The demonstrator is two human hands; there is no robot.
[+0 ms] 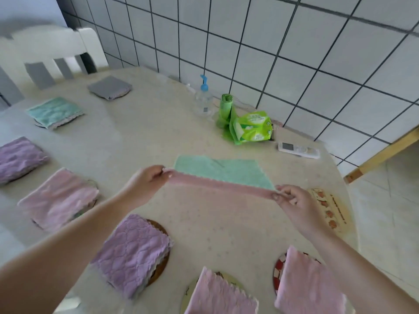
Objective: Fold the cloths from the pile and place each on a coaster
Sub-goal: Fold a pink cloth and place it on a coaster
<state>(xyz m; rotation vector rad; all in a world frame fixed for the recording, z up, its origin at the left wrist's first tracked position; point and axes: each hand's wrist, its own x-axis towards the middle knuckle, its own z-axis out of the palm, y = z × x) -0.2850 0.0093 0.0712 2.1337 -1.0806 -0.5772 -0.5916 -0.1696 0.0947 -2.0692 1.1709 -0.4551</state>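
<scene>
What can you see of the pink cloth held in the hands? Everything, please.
The pink cloth is soft, fleecy-looking fabric with a scalloped, pinked edge. It is stretched taut in the air into a narrow horizontal band, seen nearly edge-on, above the table and in front of the flat green cloth. The left hand pinches one end and the right hand pinches the other. Nothing else visibly touches it. How many layers it has cannot be told.

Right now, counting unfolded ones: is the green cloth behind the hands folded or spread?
Spread: the green cloth lies flat in one layer on the table.
</scene>
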